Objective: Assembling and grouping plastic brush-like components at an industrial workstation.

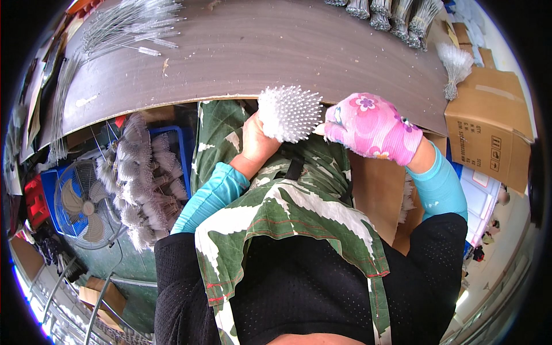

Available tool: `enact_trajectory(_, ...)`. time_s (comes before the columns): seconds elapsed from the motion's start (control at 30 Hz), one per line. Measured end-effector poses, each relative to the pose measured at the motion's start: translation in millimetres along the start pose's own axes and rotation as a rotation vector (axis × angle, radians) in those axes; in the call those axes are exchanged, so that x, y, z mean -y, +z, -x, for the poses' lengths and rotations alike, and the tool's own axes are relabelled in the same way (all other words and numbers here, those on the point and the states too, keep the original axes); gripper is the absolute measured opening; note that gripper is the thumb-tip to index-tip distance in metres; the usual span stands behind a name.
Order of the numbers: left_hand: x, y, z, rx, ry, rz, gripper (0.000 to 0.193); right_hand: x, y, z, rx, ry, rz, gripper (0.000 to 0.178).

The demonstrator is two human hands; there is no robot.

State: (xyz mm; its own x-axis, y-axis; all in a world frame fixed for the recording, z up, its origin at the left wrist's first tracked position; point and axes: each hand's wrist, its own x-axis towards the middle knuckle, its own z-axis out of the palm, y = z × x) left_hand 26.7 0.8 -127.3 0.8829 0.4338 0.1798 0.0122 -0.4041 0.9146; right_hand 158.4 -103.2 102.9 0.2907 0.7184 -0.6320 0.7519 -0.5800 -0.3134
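Note:
My left hand [257, 141] is wrapped round a thick bundle of small white-bristled tube brushes [290, 113], held over my lap by the table's near edge. The many brush tips face up and fan out toward the right. My right hand [372, 127], in a pink flowered glove, is closed just right of the bundle. Its bare fingertips pinch together close to the outer brushes; whatever is between them is too small to make out. The lower part of the bundle is hidden behind my left hand.
Loose wire brushes [129, 29] lie at the table's [230, 52] far left; tied wire bundles [397, 17] lie at its far right. A brush bundle [456, 66] stands near a cardboard box [489, 123] on the right. A fan [86, 204] and hanging brush bundles [141, 172] are at left.

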Motion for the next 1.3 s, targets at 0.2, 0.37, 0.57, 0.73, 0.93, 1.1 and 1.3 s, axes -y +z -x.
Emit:
enact_trajectory(0.2,0.6,0.3,-0.4,-0.002,0.007,-0.034,0.023,-5.1,1.0,5.3,-0.055,0.014,-0.112,0.033)
enact_trajectory(0.37,-7.0,-0.1,-1.8,-0.010,-0.014,0.054,0.027,-16.1,-1.5,10.7,0.016,0.071,-0.421,0.032)
enact_trajectory(0.57,-8.7,1.0,-1.2,0.010,-0.058,0.021,0.033,-8.0,-3.3,3.2,0.092,0.094,-0.608,0.034)
enact_trajectory(0.73,-12.2,0.6,-2.8,-0.006,-0.054,0.230,0.026,-14.6,-4.8,-0.7,0.044,0.071,-0.701,0.035)
enact_trajectory(0.93,-2.0,-2.7,-2.3,0.035,0.140,-0.007,0.017,-21.7,-5.2,0.0,0.013,0.139,-0.675,0.039)
enact_trajectory(1.1,3.6,-3.1,-1.0,0.038,0.212,-0.072,0.017,-25.6,-0.3,-5.2,0.083,0.162,-0.615,0.039)
enact_trajectory(1.3,0.5,-6.3,-3.5,0.032,0.297,-0.171,0.016,-20.9,3.4,-10.0,0.081,0.196,-0.624,0.038)
